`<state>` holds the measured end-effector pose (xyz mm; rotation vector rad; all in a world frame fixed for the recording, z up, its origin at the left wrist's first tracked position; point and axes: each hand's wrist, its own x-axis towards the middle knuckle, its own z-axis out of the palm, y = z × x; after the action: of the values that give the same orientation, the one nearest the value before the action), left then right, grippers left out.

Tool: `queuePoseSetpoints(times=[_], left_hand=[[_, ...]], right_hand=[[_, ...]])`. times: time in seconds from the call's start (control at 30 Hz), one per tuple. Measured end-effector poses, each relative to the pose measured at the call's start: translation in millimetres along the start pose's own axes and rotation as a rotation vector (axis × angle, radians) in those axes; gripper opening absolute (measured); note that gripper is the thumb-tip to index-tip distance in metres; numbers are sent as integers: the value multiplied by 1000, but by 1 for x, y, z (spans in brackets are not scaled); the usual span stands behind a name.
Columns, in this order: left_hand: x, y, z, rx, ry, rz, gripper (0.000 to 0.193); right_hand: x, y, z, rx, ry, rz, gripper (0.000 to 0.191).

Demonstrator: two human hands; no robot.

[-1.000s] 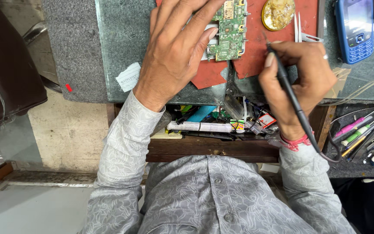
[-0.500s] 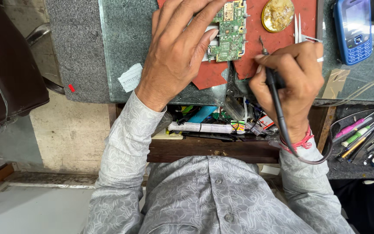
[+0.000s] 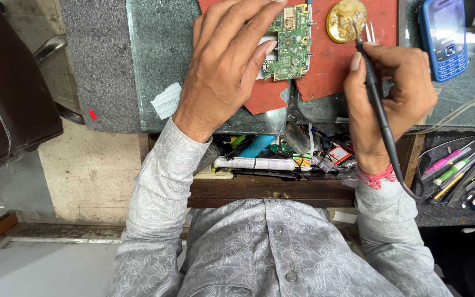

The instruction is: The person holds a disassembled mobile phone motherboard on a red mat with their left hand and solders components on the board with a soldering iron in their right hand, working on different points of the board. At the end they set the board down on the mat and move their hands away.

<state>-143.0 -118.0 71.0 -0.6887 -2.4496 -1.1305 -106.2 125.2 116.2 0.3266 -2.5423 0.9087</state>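
My iron's tip in the round tin, top centre of the frame.

My right hand grips the soldering iron like a pen, shaft running up the frame into the tin. My left hand, fingers spread, pins the circuit board on the red mat, left of the tin.

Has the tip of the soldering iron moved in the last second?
Yes. The soldering iron in the right hand moved away from the circuit board, its tip now at the round brass tin.
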Motion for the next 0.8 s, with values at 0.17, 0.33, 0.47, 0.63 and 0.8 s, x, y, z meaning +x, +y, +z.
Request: queuePoseSetpoints(times=[0.17,0.33,0.47,0.63,0.8], left_hand=[[-1,0,1,-14,-10,-17,47],[-1,-1,1,-13,-15,-13,47],[-1,-1,2,-13,-14,-15,48],[-1,-2,2,-11,-12,-9,47],[-1,-1,2,-16,-20,-17,46]], right_hand=[[0,3,-3,-39,-28,-19,10],[2,0,-3,-28,-62,-87,14],[4,-1,-2,-17,-75,-83,14],[6,-1,-5,-21,-98,-85,13],[6,0,-10,46,-127,-39,10]])
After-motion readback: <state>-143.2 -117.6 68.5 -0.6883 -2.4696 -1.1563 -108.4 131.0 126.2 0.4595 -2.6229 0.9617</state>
